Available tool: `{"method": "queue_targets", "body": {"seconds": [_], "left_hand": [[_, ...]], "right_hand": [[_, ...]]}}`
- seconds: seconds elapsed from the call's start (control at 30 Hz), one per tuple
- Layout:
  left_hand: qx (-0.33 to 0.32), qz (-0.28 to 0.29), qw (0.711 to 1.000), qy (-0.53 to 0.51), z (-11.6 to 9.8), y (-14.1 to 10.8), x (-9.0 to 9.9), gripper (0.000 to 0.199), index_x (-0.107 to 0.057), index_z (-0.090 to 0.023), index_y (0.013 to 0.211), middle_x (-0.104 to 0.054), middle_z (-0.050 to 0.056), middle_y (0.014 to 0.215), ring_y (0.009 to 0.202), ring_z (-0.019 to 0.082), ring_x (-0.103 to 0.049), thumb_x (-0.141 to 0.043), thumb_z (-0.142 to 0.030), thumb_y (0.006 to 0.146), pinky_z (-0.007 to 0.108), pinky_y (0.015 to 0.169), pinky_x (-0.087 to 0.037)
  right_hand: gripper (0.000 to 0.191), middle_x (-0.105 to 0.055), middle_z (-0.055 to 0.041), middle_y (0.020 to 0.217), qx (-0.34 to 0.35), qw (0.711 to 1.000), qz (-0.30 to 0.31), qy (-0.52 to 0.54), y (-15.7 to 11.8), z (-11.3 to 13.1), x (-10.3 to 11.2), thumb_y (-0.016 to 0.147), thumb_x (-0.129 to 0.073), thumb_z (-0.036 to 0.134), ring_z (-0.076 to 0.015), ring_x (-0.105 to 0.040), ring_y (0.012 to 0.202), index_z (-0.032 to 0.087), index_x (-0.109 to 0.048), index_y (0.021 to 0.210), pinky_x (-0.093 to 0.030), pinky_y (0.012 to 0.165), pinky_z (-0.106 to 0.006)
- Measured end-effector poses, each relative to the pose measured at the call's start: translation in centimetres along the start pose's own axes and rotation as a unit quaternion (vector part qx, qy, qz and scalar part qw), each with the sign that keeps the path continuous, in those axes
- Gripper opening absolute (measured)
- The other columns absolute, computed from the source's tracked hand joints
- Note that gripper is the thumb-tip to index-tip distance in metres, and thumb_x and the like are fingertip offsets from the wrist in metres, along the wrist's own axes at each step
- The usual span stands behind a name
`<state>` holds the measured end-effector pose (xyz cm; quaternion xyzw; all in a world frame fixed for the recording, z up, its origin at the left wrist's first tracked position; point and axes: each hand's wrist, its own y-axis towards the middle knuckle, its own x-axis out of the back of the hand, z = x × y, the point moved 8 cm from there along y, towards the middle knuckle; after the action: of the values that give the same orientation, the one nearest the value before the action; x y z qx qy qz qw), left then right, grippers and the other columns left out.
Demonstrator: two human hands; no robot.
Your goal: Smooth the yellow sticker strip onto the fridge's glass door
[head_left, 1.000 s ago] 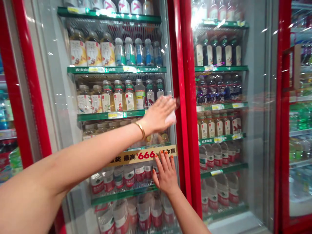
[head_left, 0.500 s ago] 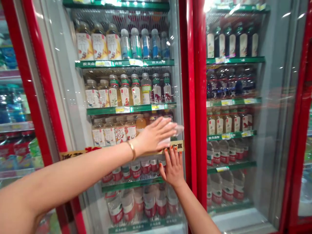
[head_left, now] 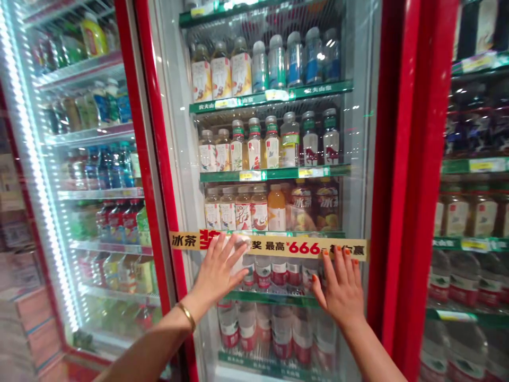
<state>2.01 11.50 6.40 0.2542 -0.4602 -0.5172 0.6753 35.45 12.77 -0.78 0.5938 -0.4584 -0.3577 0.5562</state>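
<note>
My left hand, with a gold bangle at its wrist, presses a white tissue against the glass door. Its fingers are spread, and the tissue shows above and beside them, at the left part of a yellow printed strip that runs across the door. Flat on the glass near the strip's right end lies my right hand, fingers apart with orange nails and nothing in them. Its fingertips overlap the strip. Behind the glass stand several rows of bottles on green-edged shelves.
Red door frames border the cooler. To the left, a lit cooler with a bright light strip holds more drinks. Another cooler with bottles stands at the right. Stacked boxes are at the lower left.
My left hand has swept the tissue leftward across the glass, from above my right hand to the strip's left part. My right hand stays flat on the door; the view has turned left.
</note>
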Motion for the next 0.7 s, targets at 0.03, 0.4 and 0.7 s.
{"method": "queue_targets", "body": {"seconds": [0.03,0.4,0.7], "left_hand": [[-0.009,0.000,1.000,0.003,0.2,-1.7,-0.3,0.095,-0.004,-0.043,0.176,-0.001,-0.005,0.186,0.172,0.025,0.005,-0.057,-0.065,0.100,0.052,0.145,-0.007],[0.055,0.016,0.998,0.018,-5.6,-8.2,-4.4,0.100,-0.029,-0.036,0.174,-0.015,0.003,0.186,0.173,0.036,0.005,-0.053,-0.086,0.091,0.059,0.144,-0.008],[0.320,-0.033,0.947,-0.015,-1.7,-8.3,-3.6,0.107,-0.006,-0.004,0.175,0.001,0.030,0.181,0.170,0.051,0.006,-0.045,-0.071,0.102,0.085,0.128,-0.026]], "right_hand": [[0.094,-0.020,-0.0141,0.184,0.001,1.000,-0.002,-0.002,0.1,0.0,0.1,0.098,-0.068,0.038,-0.0404,-0.029,0.168,0.021,-0.020,0.178,-0.037,0.132,-0.061],[0.086,-0.026,-0.0132,0.183,-0.007,1.000,-0.014,0.009,0.2,0.2,0.4,0.102,-0.063,0.042,-0.0419,-0.032,0.167,0.023,-0.025,0.177,-0.035,0.132,-0.064],[0.089,-0.026,-0.0146,0.183,-0.022,1.000,-0.001,-0.018,-0.4,0.0,-0.1,0.101,-0.061,0.041,-0.0449,-0.033,0.166,0.026,-0.021,0.178,-0.036,0.130,-0.067]]}}
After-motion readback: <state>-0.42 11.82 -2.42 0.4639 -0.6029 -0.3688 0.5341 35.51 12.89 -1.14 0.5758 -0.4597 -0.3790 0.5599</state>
